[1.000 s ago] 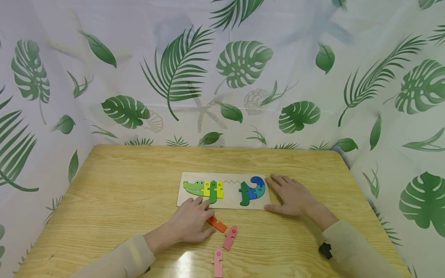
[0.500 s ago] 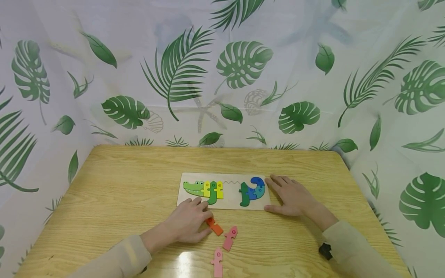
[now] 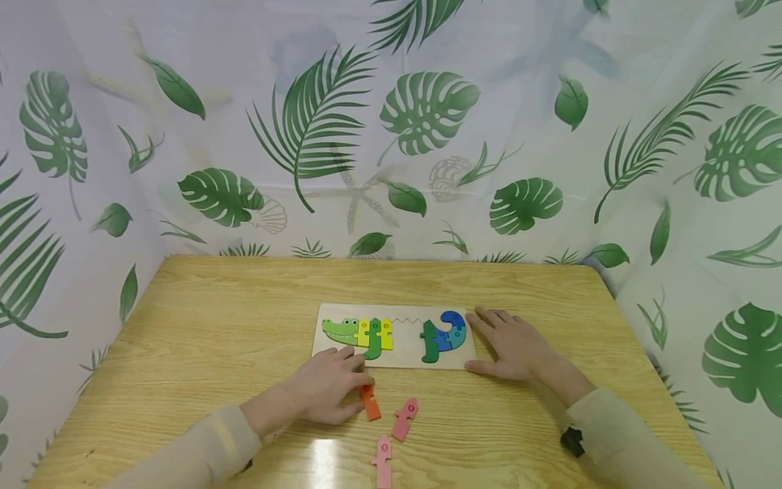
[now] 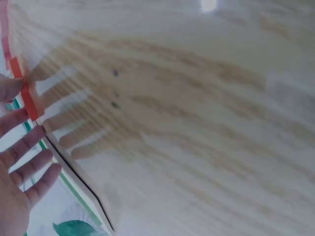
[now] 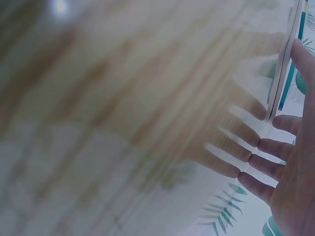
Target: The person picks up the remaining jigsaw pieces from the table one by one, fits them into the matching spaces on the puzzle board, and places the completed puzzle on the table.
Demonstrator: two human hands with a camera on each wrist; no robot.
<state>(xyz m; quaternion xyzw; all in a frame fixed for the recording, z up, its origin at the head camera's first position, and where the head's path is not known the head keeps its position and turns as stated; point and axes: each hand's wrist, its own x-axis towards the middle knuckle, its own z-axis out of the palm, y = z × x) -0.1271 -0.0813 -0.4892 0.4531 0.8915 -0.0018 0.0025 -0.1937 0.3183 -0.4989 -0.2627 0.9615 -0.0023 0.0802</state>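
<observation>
A wooden crocodile puzzle board lies mid-table, with the green head, yellow and green body pieces and blue tail pieces in it. A bare gap shows between body and tail. Just below the board, my left hand pinches an orange puzzle piece between thumb and index finger; the left wrist view shows the orange piece at these fingertips. My right hand rests with extended fingers at the board's right end. Its fingertips touch the board's edge in the right wrist view.
Two pink puzzle pieces lie loose on the wooden table, to the right of and below the left hand. A white leaf-print cloth hangs behind the table and along both sides.
The orange piece has turned more upright in my left hand, which has shifted slightly left. The right hand and the board have stayed in place.
</observation>
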